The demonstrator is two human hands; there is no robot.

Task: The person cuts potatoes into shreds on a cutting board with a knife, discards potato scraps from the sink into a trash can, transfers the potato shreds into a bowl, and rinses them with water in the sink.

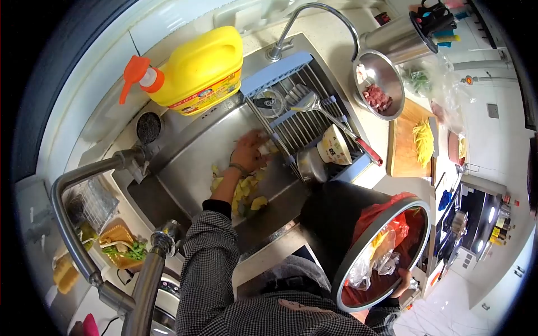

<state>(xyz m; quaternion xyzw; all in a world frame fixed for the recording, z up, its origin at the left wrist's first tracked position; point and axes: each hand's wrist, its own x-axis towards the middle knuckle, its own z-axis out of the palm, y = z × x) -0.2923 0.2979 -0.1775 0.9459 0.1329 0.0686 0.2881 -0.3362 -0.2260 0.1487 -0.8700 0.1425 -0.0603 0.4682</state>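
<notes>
My left hand [247,154] reaches down into the steel sink [196,134], fingers apart and somewhat blurred, with a dark band at its wrist. Yellowish peelings [242,193] lie on the sink floor just below it. My right hand [402,283] grips the rim of a black trash bin [342,224], which is tilted at the sink's front edge. A red liner [400,210] and crumpled clear plastic [367,269] show inside the bin.
Beside my left hand, a drying rack [288,134] holds a spatula [336,120], a patterned bowl [334,147] and a metal bowl [311,166]. A yellow jug [204,70] stands behind the sink. Shredded yellow food [423,140] lies on the cutting board [400,140]; a steel bowl [392,78] holds diced meat.
</notes>
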